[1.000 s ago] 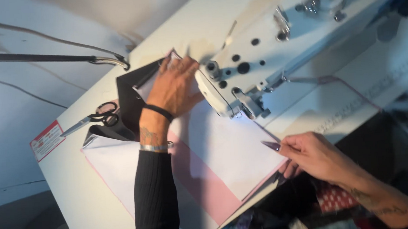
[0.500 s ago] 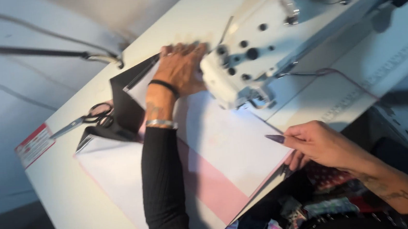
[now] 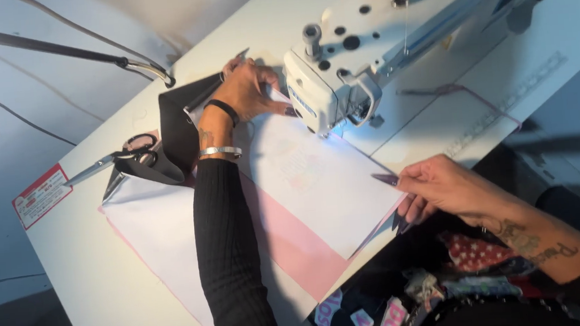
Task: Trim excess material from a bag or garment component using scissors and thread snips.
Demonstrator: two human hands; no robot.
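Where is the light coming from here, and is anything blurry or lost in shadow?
Head view: a small lamp under the sewing machine throws a bright patch on the white fabric; the left hand and right hand look sharp; the lower right corner lies in dark shadow.

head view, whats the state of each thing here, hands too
left hand: flat, pressing the white fabric beside the sewing machine
right hand: pinching the white fabric's near corner
white fabric: spread flat over pink fabric
scissors: lying on the table, untouched
black fabric: bunched
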